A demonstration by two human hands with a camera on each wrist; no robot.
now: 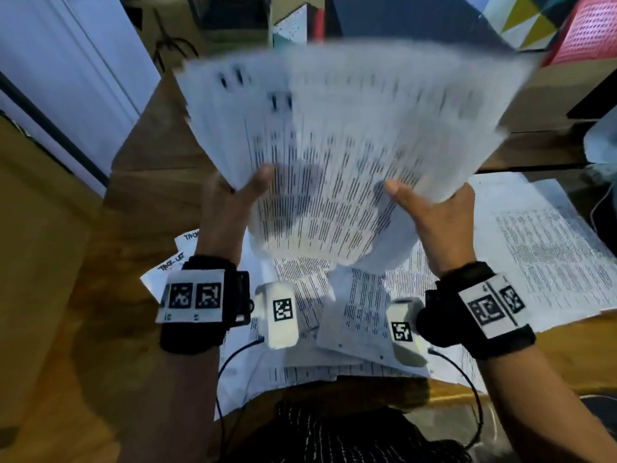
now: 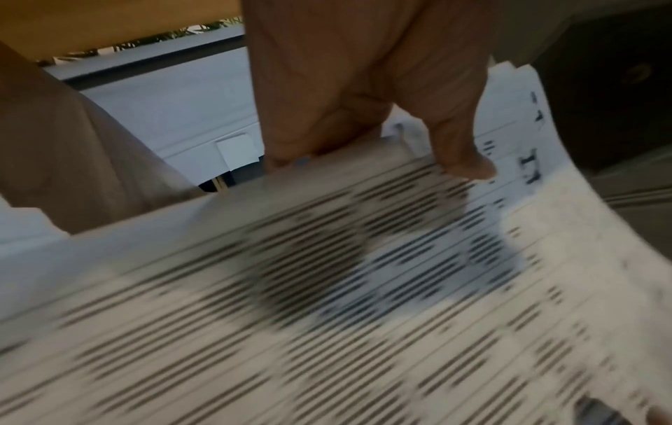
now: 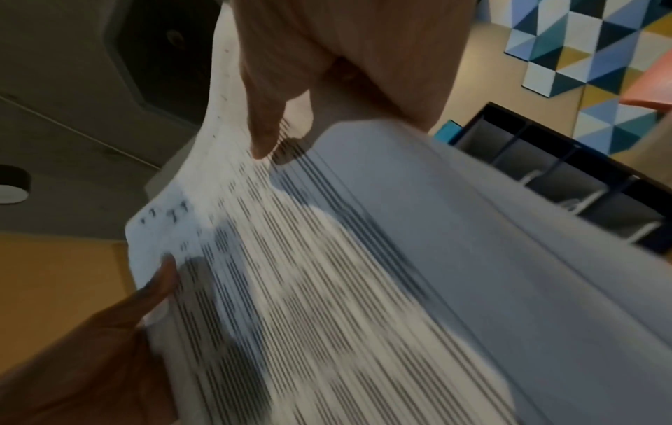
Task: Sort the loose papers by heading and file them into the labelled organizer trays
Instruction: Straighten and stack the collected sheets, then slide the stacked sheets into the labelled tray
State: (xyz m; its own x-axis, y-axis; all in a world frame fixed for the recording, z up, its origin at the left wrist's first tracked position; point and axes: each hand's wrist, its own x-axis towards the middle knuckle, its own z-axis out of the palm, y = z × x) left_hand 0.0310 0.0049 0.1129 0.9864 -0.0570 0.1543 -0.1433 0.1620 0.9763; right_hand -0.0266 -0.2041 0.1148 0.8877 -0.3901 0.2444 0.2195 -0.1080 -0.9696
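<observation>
**Head view: printed sheets held up in both hands over a paper-strewn desk**

Head view: held sheets (image 1: 337,135) raised above the desk, fanned and smeared by motion blur, lines of print unreadable. Pinched at the lower left edge by the left hand (image 1: 227,212), thumb on the printed face, fingers behind. Pinched at the lower right edge by the right hand (image 1: 434,222), thumb likewise on top. Confirmed in both wrist views: left hand (image 2: 349,86) and right hand (image 3: 327,57) each clamped on the paper with thumb against fingers.

Beneath, loose papers (image 1: 534,248) spread overlapping across the wooden desk (image 1: 150,182), some hanging past its near edge. Dark organizer trays (image 3: 567,175) with open compartments seen only from the right wrist, beyond the held sheets; labels not legible.

Around: white door (image 1: 66,78) at left, geometric patterned panel (image 3: 581,57) at right, pink perforated board (image 1: 587,31) at upper right.

Headings on every sheet too blurred to read. Number of sheets in the grip impossible to count. Far part of the desk hidden behind the raised paper.
</observation>
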